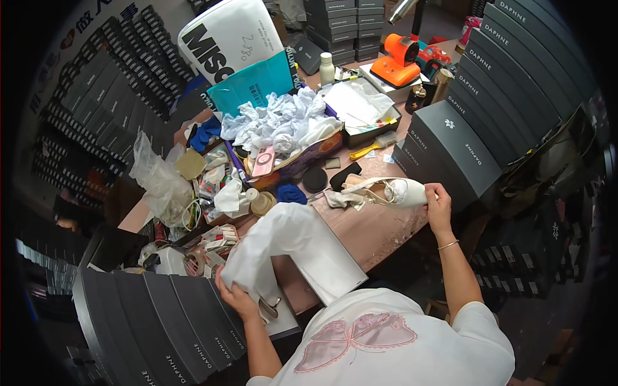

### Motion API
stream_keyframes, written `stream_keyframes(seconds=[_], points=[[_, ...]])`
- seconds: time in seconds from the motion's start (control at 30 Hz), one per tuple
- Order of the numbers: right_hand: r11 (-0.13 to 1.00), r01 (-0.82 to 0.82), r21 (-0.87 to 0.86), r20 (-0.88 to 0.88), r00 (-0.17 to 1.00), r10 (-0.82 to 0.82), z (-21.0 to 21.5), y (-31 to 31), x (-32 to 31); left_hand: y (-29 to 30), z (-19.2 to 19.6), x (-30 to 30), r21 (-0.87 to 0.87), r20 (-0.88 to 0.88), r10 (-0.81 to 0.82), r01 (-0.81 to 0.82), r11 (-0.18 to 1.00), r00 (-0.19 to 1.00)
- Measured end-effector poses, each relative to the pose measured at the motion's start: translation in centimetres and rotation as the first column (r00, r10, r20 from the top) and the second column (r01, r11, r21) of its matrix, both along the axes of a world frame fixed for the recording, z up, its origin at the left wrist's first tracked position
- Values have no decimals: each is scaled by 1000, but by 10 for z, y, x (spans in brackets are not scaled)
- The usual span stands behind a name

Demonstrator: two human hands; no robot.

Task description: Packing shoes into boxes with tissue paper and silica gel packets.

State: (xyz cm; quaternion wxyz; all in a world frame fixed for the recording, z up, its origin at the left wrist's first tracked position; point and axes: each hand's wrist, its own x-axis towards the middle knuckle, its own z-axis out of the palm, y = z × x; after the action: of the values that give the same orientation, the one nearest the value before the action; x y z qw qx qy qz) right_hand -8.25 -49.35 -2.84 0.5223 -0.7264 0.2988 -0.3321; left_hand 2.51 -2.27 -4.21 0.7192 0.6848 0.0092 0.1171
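My right hand [439, 209] grips the toe of a white strappy shoe [407, 192] over the right part of the table. Pale stuffing shows inside the shoe, and its thin straps trail leftward. At lower left, the fingers of my left hand [237, 298] are closed on a sheet of white tissue paper [270, 235], which arches up and to the right. Beneath the sheet lies an open shoebox part with a white inside [331, 260]. Beside my left hand, a buckle-like strap [269, 309] shows; what it belongs to is mostly hidden.
Dark shoeboxes are stacked at the right [457, 151] and at the lower left [164, 321]. A bin of crumpled paper [283, 122] holds a pink phone [263, 161]. Behind the shoe are a yellow-handled brush [367, 150], a black round lid [315, 180] and an orange device [396, 61].
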Motion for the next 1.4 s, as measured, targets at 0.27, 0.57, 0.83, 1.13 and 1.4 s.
stream_keyframes(seconds=[0.27, 0.57, 0.83, 1.13, 1.4], points=[[891, -452, -40, -120, 887, 445, 59, 23, 46, -116, -70, -21, 468, -611, -758, 876, -112, 229], [539, -842, -24, -171, 535, 827, 17, 138, 113, -123, -1, -45, -659, -445, -827, 500, 562, 342], [156, -949, -273, -406, 261, 876, 26, 236, 12, -55, -46, -82, -872, -474, -743, -132, 472, 472], [266, -959, 100, -341, 218, 914, 66, 225, 54, -62, -12, -89, -812, -358, -742, 204, 547, 567], [253, -955, 153, -281, 203, 938, -28, 237, 57, -62, -32, -108, -747, -443, -597, 93, 658, 669]])
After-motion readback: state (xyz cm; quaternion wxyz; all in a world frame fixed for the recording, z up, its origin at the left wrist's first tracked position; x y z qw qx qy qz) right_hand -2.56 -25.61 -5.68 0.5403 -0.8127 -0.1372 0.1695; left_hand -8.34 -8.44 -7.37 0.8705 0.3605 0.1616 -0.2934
